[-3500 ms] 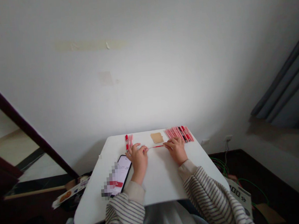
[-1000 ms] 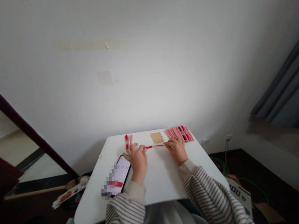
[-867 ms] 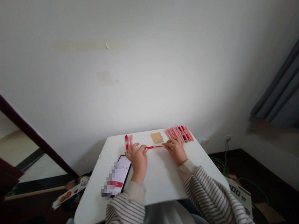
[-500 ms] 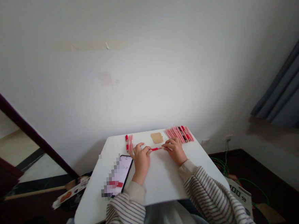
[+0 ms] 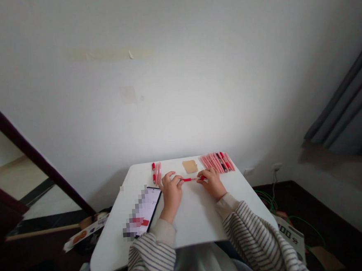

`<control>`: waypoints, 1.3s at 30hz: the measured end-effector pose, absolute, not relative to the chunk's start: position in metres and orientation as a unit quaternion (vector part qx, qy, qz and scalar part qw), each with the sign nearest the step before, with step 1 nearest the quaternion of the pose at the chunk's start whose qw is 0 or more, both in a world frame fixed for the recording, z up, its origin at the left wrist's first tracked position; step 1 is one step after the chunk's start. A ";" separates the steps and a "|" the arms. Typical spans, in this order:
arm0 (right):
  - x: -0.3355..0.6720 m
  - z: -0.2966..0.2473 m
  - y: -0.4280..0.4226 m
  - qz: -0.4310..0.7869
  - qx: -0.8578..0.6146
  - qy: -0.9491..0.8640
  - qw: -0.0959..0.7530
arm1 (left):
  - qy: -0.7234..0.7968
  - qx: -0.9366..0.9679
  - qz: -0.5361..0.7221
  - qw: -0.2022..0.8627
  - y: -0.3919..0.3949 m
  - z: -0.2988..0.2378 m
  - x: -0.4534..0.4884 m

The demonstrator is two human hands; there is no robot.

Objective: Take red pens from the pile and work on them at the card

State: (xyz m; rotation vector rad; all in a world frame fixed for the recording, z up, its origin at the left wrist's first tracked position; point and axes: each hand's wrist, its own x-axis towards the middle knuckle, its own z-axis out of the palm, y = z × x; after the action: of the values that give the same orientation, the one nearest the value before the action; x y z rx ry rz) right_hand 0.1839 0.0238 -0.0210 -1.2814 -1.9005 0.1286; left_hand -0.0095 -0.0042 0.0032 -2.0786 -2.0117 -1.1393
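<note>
A slim red pen (image 5: 187,179) lies crosswise between my hands, just above or on the white table (image 5: 199,221); which of the two I cannot tell. My left hand (image 5: 171,192) pinches its left end between thumb and finger, the other fingers curled loosely. At the opposite end, my right hand (image 5: 213,183) closes on a red piece, with a pale stretch showing between it and the red barrel. Beyond the right hand lies a row of pink and dark pens (image 5: 215,163). A few more red and pink pens (image 5: 157,173) rest near my left fingertips.
A tan square pad (image 5: 189,166) lies at the back of the table, beyond the pen. To the left of my left wrist is a phone (image 5: 149,212), partly pixelated. The wall (image 5: 179,111) rises right behind the table. Green cables (image 5: 267,199) run along the floor at right.
The fingers of my right hand have shifted, so more of the red piece at the pen's right end shows. My left hand has hardly moved.
</note>
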 end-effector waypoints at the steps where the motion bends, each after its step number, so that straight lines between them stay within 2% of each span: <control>1: 0.184 -0.020 0.024 0.041 -0.505 -0.760 0.408 | -0.644 -0.670 -0.367 0.018 -0.004 0.003 -0.009; 15: 0.185 -0.012 0.018 -0.004 -0.518 -0.772 0.369 | -0.634 -0.675 -0.377 0.013 -0.005 0.004 -0.009; 21: 0.184 -0.013 0.019 0.021 -0.519 -0.758 0.394 | -0.648 -0.664 -0.373 0.017 -0.005 0.004 -0.010; 39: 0.184 -0.007 0.016 0.003 -0.531 -0.759 0.377 | -0.613 -0.688 -0.387 0.022 -0.001 -0.001 -0.010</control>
State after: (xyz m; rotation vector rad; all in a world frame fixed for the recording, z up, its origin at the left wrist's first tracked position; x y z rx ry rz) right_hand 0.1842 0.0157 -0.0071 -1.3575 -1.9412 0.0064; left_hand -0.0102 -0.0014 -0.0010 -2.1336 -1.8998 -1.1999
